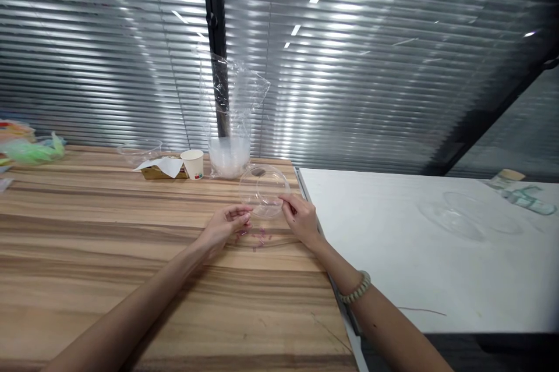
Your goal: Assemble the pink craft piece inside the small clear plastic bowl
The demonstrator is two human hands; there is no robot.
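Observation:
A clear round plastic lid (264,177) is tilted up above the wooden table, with light and the tabletop showing through it. My left hand (227,225) pinches at the lid's lower left rim, thumb and forefinger closed. At the lid's right rim, my right hand (299,215) grips it between thumb and bent fingers; a beaded bracelet circles that wrist. Small pink pieces (261,238) lie scattered on the wood just below the lid, between my hands. They are too small to make out exactly.
Behind the lid stand a clear bag of white stuff (230,156), a paper cup (193,163), a small box with tissue (163,168) and a clear bowl (140,151). Right, a white table (393,267) holds clear lids (454,220). Colourful bags (35,148) lie far left.

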